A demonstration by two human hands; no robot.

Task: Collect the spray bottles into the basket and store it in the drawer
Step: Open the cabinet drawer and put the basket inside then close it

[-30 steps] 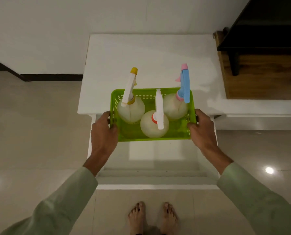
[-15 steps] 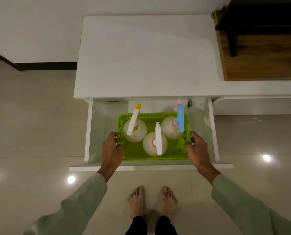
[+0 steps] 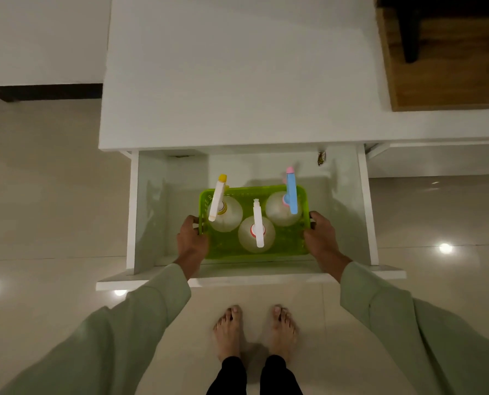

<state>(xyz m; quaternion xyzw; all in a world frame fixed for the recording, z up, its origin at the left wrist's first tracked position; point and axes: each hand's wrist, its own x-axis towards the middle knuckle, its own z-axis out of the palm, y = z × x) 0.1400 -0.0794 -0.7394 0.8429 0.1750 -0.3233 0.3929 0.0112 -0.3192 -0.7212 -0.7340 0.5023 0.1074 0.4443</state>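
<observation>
No text, label, brand or number is showing legibly anywhere (the spray bottles (image 3: 226,213) are presenting only plain, unmarked surfaces).

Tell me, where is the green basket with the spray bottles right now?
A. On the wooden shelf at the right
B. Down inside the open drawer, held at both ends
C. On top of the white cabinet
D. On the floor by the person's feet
B: the green basket sits within the walls of the open drawer, with the left hand and right hand gripping its two ends.
</observation>
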